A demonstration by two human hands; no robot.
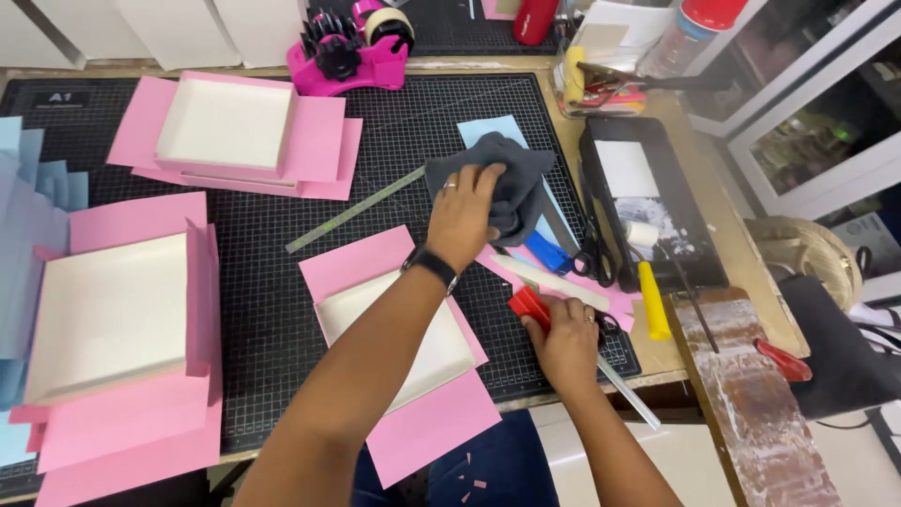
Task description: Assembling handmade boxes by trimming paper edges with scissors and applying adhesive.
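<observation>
Pink paper (427,427) lies under a shallow white box tray (413,352) at the near middle of the black cutting mat (272,310), its flaps not yet folded up. At far left, two more trays (108,314) (225,122) sit on pink sheets, their sides partly wrapped. The left hand (463,214) presses a dark grey cloth (507,178), fingers closed on its folds. To the right, the right hand (566,343) grips a red-handled tool (528,305), fingers clamped round it, beside scissors (593,258) and a glue-stained tray (648,202).
</observation>
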